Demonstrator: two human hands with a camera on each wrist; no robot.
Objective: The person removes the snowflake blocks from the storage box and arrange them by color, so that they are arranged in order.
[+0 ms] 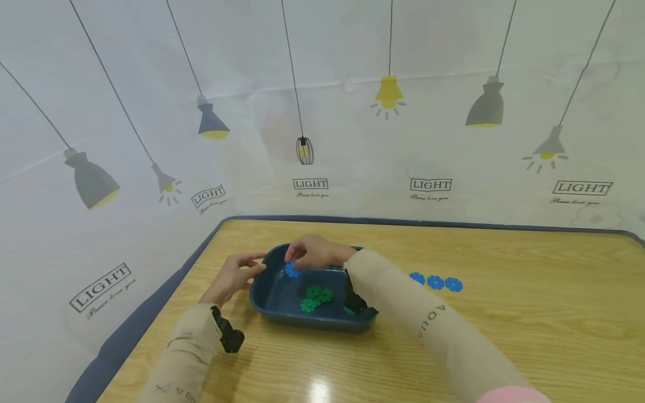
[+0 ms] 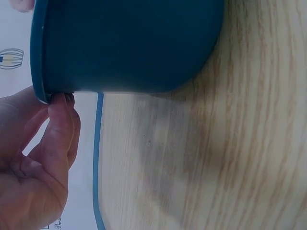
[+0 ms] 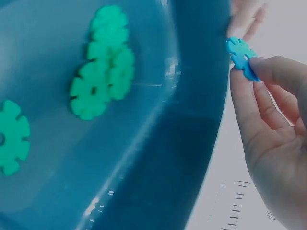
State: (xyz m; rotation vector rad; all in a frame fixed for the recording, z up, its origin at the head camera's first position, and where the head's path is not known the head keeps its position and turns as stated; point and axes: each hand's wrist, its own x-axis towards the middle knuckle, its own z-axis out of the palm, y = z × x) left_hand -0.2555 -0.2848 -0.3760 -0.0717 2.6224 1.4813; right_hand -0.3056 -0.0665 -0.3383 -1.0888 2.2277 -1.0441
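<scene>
Between thumb and fingers, my right hand [image 1: 316,252] pinches a blue snowflake disc [image 3: 243,58], a toothed plastic building piece. The head view shows this hand over the left part of a dark blue basin [image 1: 312,322]. At the basin's left end, my left hand [image 1: 235,277] grips the rim; its fingertips meet the lip in the left wrist view. Inside the basin lie several green snowflake discs [image 1: 313,296], most of them overlapping in a cluster. One more green disc [image 3: 10,138] lies apart, partly hidden behind the right wrist in the head view.
Three blue snowflake discs [image 1: 435,281] lie in a row on the wooden table [image 1: 534,313], to the right of the basin. A wall covering [image 1: 353,134] printed with lamps rises behind and along the left side of the table.
</scene>
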